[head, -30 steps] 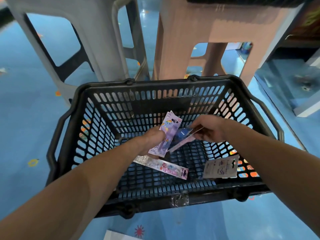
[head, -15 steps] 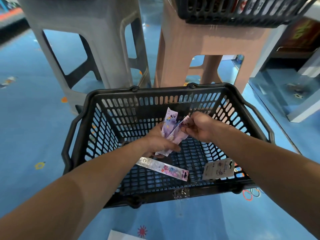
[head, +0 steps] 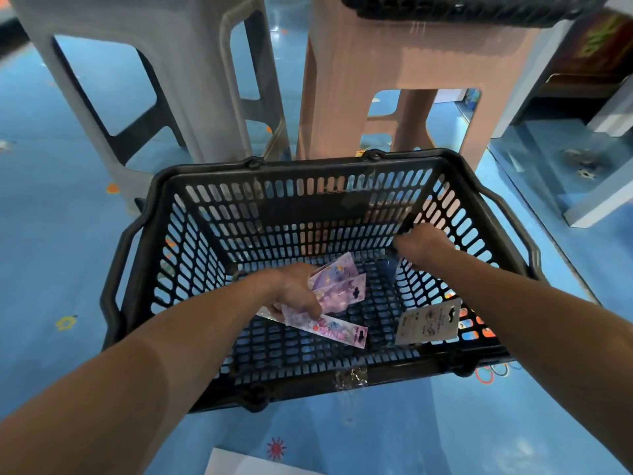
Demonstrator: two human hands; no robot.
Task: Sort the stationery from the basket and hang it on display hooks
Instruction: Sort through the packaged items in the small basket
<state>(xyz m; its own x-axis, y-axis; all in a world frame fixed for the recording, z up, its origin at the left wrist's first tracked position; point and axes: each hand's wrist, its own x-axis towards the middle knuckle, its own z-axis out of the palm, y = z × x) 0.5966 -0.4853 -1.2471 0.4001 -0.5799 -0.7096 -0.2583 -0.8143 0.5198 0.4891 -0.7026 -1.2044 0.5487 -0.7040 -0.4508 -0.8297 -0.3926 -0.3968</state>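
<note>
White sheet (head: 246, 464) lying at the near edge on the blue floor (head: 51, 252). Black basket (head: 291, 383) sitting on the floor just beyond it. On the basket bottom, the long strip pack (head: 337, 330) is lying flat, long axis running left-right with its right end slightly nearer. White card pack (head: 428, 322) leaning in the near right corner. Left hand (head: 294, 293) is gripping fanned purple packs (head: 339, 281) and sitting right over the strip's left end, so it is the nearer hand for that one. Right hand (head: 423, 243) is reaching farther, by the far right wall, fingers curled and seen from the back; cannot tell if it is holding anything. The card is lying nearer than it, slightly right. Farther: grey stool (head: 191, 63), pink stool (head: 359, 80) carrying a second basket (head: 462, 8). No hooks showing.
</note>
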